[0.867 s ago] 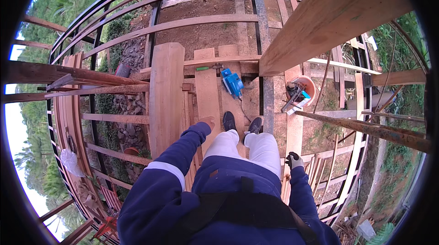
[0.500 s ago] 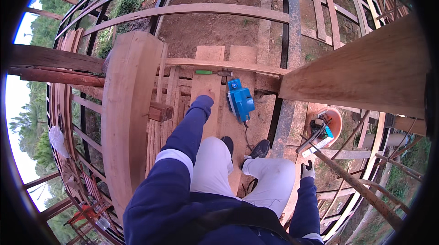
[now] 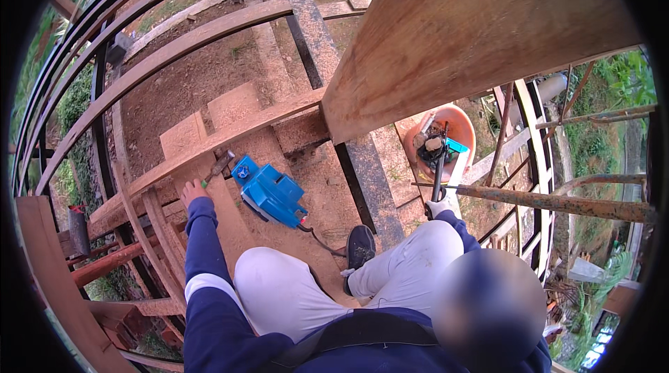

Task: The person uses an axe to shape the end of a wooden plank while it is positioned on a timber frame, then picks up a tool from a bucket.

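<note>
My left hand is down on a wooden board, its fingers closed over the green handle of a hammer. Only a short bit of green shows beside the fingers, and the hammer's metal head points away from me. Just right of it lies a blue electric planer with a dark cord. My gloved right hand is closed at the near end of a dark rod-shaped tool. That tool leans out of an orange bucket, which also holds a turquoise item and other pieces.
A large timber beam juts in from the upper right. A rusty pole crosses beside my right hand. Sawdust covers a dark steel beam by my shoe. A narrow rail runs beyond the hammer. A blurred patch covers the lower right.
My view has swung right. My left hand has come onto the hammer handle, which was uncovered before. My right hand has moved from below the bucket to the dark tool's end and closed there.
</note>
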A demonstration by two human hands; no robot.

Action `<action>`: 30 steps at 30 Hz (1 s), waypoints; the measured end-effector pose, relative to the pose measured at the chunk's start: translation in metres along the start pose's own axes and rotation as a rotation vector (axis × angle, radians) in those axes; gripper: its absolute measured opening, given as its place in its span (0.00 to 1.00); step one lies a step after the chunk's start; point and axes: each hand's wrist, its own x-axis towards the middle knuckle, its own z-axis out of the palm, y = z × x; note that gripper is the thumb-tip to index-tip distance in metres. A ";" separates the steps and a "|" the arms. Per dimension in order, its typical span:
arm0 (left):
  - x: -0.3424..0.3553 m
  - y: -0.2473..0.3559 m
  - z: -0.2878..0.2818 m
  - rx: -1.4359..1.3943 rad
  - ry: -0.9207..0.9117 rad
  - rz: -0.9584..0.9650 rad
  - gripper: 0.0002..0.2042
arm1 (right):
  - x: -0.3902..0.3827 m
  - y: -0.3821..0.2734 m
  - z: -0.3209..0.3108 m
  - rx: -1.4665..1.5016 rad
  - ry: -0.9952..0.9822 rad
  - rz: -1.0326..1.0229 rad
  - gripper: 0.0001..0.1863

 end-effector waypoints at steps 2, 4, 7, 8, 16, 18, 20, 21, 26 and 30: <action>-0.022 0.008 0.020 -0.061 0.068 0.030 0.15 | 0.011 0.009 -0.017 0.066 0.100 -0.013 0.18; -0.033 0.002 0.025 -0.070 0.109 0.054 0.15 | 0.028 0.035 -0.005 0.353 0.033 -0.024 0.15; -0.050 0.011 0.019 -0.236 0.164 0.033 0.17 | 0.026 0.010 -0.037 0.704 -0.046 -0.088 0.29; -0.056 0.015 0.015 -0.359 0.169 0.012 0.18 | 0.027 0.005 -0.047 0.704 -0.019 -0.151 0.30; -0.222 -0.011 -0.121 -0.470 -0.149 -0.383 0.21 | -0.087 -0.120 -0.148 0.740 -0.036 -0.267 0.29; -0.290 -0.024 -0.157 -0.539 -0.384 -0.512 0.18 | -0.133 -0.145 -0.186 0.602 -0.080 -0.139 0.24; -0.350 -0.023 -0.189 -0.635 -0.521 -0.620 0.18 | -0.144 -0.155 -0.240 0.541 -0.349 0.028 0.07; -0.388 -0.027 -0.210 -0.629 -0.595 -0.656 0.18 | -0.147 -0.151 -0.265 0.445 -0.466 0.142 0.04; -0.566 -0.031 -0.258 -0.913 -0.457 -0.826 0.18 | -0.290 -0.291 -0.278 -0.106 -0.926 -0.088 0.08; -0.701 -0.043 -0.363 -1.044 -0.417 -1.290 0.18 | -0.428 -0.331 -0.212 -0.509 -1.219 -0.442 0.08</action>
